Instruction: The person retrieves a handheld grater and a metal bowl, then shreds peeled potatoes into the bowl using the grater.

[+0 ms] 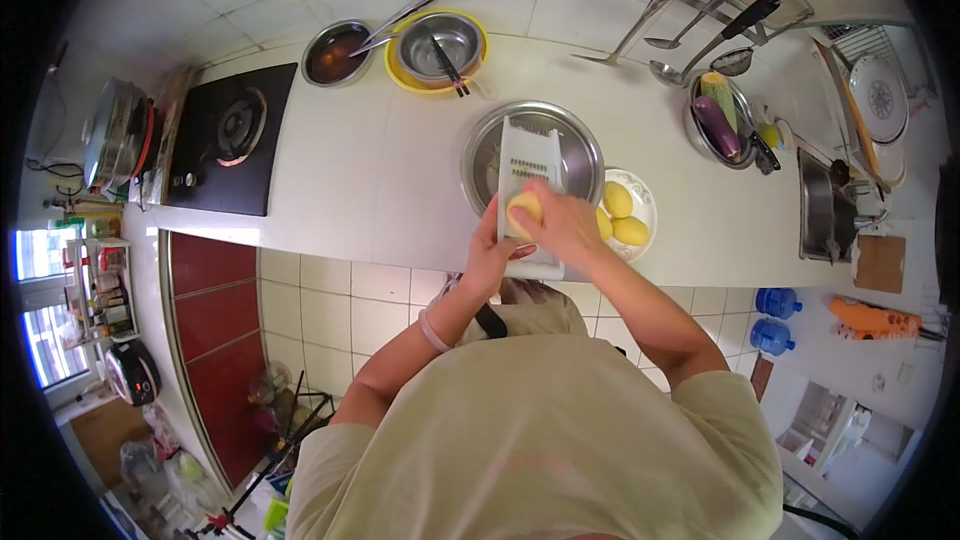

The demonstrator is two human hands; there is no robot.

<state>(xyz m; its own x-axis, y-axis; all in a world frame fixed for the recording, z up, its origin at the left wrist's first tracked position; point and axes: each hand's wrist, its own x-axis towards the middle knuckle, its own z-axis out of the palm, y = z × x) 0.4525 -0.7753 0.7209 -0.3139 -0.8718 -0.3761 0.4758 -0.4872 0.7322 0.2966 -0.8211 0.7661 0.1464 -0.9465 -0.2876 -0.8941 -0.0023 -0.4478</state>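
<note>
A white grater (530,152) with rows of metal teeth leans over a wide steel bowl (590,130), its lower end toward my body. Wrapped round the grater's left edge is my left hand (487,252). A peeled yellow potato (524,212) lies against the lower part of the grater, gripped by my right hand (560,227) from the right. Just right of the bowl, more peeled potatoes (618,200) rest on a white plate (640,187), partly covered by my right hand. What lies at the bottom of the bowl is hard to make out.
At the back left stand a pan of dark liquid (335,55) and a steel bowl in a yellow basin (480,50). A black stove (225,140) is far left. To the right are a bowl holding an eggplant (716,128), hanging ladles (690,60) and a sink (822,215).
</note>
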